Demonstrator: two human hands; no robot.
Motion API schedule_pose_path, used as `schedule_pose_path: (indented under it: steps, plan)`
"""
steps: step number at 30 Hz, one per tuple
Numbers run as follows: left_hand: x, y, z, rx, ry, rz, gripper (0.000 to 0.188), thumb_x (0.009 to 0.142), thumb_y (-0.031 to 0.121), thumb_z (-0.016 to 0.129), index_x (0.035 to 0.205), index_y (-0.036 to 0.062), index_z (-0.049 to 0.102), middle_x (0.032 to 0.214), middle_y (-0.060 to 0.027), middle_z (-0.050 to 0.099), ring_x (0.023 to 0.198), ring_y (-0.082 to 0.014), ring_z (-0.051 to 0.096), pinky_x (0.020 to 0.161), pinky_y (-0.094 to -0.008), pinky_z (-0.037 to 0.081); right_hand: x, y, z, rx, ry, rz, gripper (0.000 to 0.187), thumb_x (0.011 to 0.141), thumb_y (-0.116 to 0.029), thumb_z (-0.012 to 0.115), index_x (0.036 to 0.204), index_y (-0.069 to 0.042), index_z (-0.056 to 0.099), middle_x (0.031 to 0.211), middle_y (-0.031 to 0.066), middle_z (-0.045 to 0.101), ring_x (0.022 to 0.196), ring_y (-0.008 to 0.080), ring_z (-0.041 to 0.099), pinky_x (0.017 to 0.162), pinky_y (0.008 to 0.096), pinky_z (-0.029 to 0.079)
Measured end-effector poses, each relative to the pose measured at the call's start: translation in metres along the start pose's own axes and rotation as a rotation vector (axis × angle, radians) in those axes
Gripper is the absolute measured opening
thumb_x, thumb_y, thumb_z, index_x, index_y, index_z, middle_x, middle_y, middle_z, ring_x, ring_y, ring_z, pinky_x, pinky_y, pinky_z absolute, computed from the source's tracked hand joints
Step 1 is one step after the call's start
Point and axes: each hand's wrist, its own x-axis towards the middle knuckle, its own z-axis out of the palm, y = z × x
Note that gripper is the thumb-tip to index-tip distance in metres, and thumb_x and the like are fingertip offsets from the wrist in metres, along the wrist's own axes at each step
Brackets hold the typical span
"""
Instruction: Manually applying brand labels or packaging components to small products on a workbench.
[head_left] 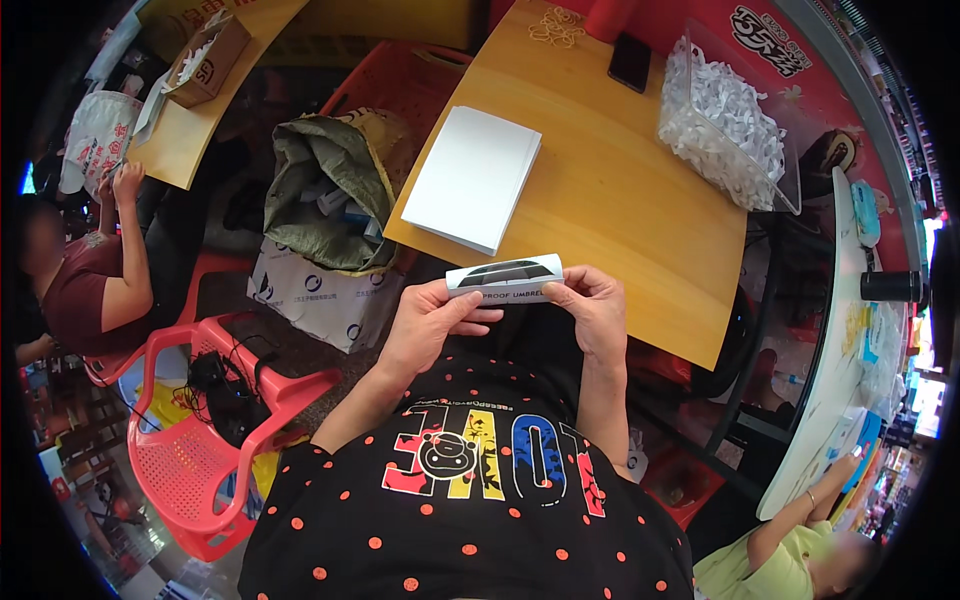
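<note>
Both hands hold a curled white printed sheet (507, 272) in front of my body, just off the near edge of the table. It bears a dark umbrella-like picture with a line of print beneath. My left hand (432, 318) pinches its left end between thumb and fingers, with the lower fingers stretched out. At the other end, my right hand (596, 308) grips it with thumb and forefinger. Beyond the sheet, a stack of white paper (474, 178) lies on the wooden table (610, 215).
A clear bin (772, 196) of white paper strips stands at the table's far right, near a black phone (630, 62) and rubber bands (556, 28). Left are an open woven sack (300, 170) and a red chair (190, 480). Other people sit left and lower right.
</note>
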Motion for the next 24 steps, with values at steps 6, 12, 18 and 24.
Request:
schedule_pose_path:
  steps: [6, 12, 18, 24]
  plan:
    - [0.002, 0.000, -0.002, -0.072, -0.042, -0.045, 0.027, 0.095, 0.008, 0.053, 0.118, -0.0055, 0.056, 0.108, -0.0189, 0.064, 0.085, -0.0247, 0.069, 0.060, -0.0253, 0.059, 0.005, 0.005, -0.002, 0.077, -0.028, 0.007, 0.008, 0.078, -0.001, 0.073, 0.079, 0.000, 0.065, 0.074, 0.0053, 0.067, 0.065, 0.0082, 0.061, 0.065, 0.0206, 0.048]
    - [0.005, -0.007, -0.006, -0.249, -0.012, -0.098, 0.023, 0.094, 0.009, 0.054, 0.112, -0.0052, 0.058, 0.100, -0.0164, 0.065, 0.078, -0.0238, 0.070, 0.057, -0.0247, 0.059, 0.006, 0.007, -0.003, 0.111, -0.043, 0.022, 0.008, 0.078, 0.000, 0.072, 0.079, 0.000, 0.065, 0.073, 0.0042, 0.067, 0.065, 0.0076, 0.060, 0.064, 0.0203, 0.048]
    - [0.011, -0.013, -0.013, -0.315, -0.027, -0.120, 0.023, 0.095, 0.011, 0.053, 0.110, -0.0058, 0.058, 0.100, -0.0160, 0.065, 0.082, -0.0234, 0.069, 0.065, -0.0260, 0.060, 0.005, 0.006, 0.002, 0.112, -0.049, 0.012, 0.008, 0.078, -0.001, 0.073, 0.081, 0.001, 0.066, 0.074, 0.0040, 0.066, 0.065, 0.0074, 0.059, 0.065, 0.0204, 0.047]
    - [0.010, -0.011, -0.008, -0.315, -0.033, -0.132, 0.024, 0.097, 0.010, 0.049, 0.113, -0.0062, 0.057, 0.107, -0.0193, 0.064, 0.093, -0.0266, 0.067, 0.076, -0.0289, 0.060, 0.005, 0.008, 0.000, 0.101, -0.044, 0.013, 0.008, 0.078, -0.002, 0.073, 0.081, 0.001, 0.066, 0.074, 0.0035, 0.066, 0.066, 0.0073, 0.059, 0.065, 0.0203, 0.047]
